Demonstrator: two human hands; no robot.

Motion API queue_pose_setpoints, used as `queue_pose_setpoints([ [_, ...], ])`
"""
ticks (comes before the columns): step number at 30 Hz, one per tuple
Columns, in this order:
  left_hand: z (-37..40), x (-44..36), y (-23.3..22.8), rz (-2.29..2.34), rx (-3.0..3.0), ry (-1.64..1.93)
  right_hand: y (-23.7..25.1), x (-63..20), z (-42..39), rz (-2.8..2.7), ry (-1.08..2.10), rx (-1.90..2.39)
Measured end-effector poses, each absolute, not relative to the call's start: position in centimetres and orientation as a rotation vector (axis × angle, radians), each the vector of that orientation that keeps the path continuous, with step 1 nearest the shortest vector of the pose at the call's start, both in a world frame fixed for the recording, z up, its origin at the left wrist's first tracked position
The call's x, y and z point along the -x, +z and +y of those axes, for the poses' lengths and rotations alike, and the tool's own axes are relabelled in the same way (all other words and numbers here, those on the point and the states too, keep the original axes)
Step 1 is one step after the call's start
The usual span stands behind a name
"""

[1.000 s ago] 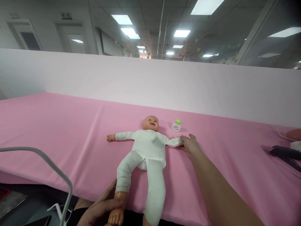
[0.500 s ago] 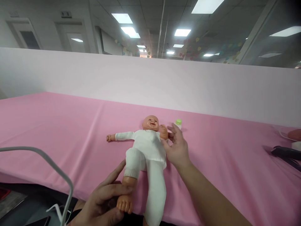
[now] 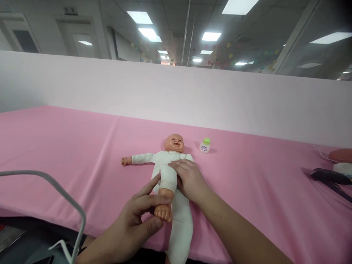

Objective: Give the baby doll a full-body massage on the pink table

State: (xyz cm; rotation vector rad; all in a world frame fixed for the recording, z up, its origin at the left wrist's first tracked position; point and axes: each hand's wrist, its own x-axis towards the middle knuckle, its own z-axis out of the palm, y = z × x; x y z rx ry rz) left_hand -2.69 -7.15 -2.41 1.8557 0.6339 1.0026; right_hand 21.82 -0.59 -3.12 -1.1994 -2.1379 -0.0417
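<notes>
A baby doll in white clothes lies on its back on the pink cloth-covered table, head toward the far side. My left hand grips the doll's bare foot and holds that leg bent up toward the body. My right hand lies flat on the doll's belly, fingers spread, covering one of its arms. The doll's other arm stretches out to the left. Its second leg hangs over the near table edge.
A small white bottle with a green cap stands just right of the doll's head. At the far right lie a black tool and a reddish object. A white wire frame arches at lower left. A pale partition runs behind the table.
My right hand left the doll's outstretched arm, folded it in, and came to rest on the belly. My left hand pushed the foot upward, bending the leg.
</notes>
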Motion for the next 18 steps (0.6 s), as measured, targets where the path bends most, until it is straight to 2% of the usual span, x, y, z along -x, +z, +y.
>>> queue_pose_setpoints([
  [7, -9.2, 4.2, -3.0, 0.589, -1.791, 1.017, -3.3, -22.4, -0.4, -1.961, -0.004, 1.208],
  [13, -11.2, 7.3, -6.1, 0.616, -1.746, 1.125, -3.4, -26.1, 0.6, -1.205, 0.27, 1.282],
  [18, -12.3, 9.3, -9.3, 0.727, -1.644, 1.193, -4.3, -30.8, 2.6, -0.807, 0.502, 1.334],
])
